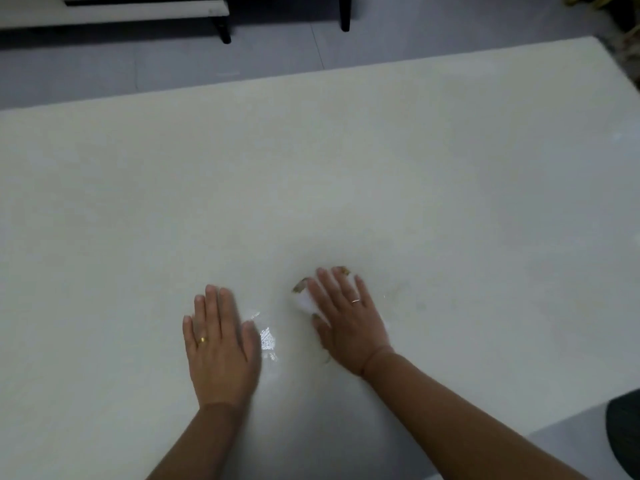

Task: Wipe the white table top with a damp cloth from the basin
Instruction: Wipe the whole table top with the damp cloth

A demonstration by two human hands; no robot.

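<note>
Pressing one cloth [304,299] flat, right hand [346,318]; left hand [218,344] on table [450,202].

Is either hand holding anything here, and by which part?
Nothing is gripped. The right hand presses flat on top of a small white cloth, fingers straight; the left hand lies flat on the table.
</note>
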